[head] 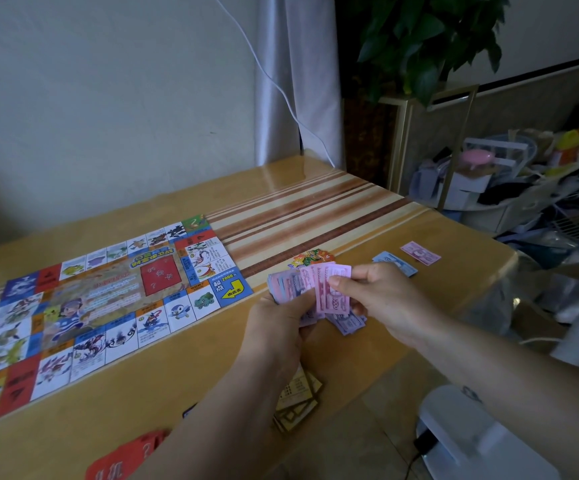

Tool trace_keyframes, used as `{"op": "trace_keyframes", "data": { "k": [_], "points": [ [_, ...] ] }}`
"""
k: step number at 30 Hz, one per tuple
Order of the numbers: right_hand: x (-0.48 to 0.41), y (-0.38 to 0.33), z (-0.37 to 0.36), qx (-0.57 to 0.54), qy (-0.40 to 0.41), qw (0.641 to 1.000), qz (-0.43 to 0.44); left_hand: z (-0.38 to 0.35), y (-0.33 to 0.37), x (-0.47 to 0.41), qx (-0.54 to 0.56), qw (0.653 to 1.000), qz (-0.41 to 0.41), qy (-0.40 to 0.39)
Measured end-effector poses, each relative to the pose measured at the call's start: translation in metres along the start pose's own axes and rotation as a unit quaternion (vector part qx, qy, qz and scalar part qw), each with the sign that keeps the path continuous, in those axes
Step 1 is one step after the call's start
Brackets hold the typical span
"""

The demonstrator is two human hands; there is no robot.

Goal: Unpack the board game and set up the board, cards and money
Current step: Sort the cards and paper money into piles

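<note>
Sorting step: L hand grips the fanned banknote stack; R hand pinches a pink 1000 note, prob. bound for sorted notes laid on worktop, right of unfolded board.

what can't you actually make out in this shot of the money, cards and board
All in the head view:
- Pink and purple paper play money bundle: note count hidden by the left hand and right hand.
- Tan gold-bordered card stack: mostly under the left forearm, print blurred.
- Red question-mark cards: cut off by the bottom edge.
- Colourful paper game board: cut off by the left edge, square text too small.
</note>
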State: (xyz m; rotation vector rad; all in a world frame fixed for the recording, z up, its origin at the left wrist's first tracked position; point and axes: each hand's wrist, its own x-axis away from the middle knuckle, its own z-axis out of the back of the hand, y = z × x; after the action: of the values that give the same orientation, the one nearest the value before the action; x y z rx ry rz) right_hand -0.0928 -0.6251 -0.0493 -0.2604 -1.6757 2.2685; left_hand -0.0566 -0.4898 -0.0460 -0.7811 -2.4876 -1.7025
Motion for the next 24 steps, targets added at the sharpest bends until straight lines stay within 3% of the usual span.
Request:
{"op": "trace_keyframes", "data": {
  "k": [10,13,16,24],
  "points": [
    [-0.014,0.005,0.018,-0.045,0.032,0.998,-0.02,-0.009,0.005,0.0,0.111,0.991,0.079,-0.007],
    [-0.031,0.007,0.05,0.074,0.119,0.99,-0.008,-0.006,0.006,-0.006,0.131,0.986,0.103,0.004],
    [-0.055,0.024,0.085,0.215,0.193,0.957,-0.003,-0.009,0.007,-0.009,0.129,0.984,0.124,-0.004],
    [-0.09,0.06,0.108,0.408,0.188,0.893,-0.024,-0.011,0.007,-0.005,0.133,0.981,0.138,-0.018]
  ]
}}
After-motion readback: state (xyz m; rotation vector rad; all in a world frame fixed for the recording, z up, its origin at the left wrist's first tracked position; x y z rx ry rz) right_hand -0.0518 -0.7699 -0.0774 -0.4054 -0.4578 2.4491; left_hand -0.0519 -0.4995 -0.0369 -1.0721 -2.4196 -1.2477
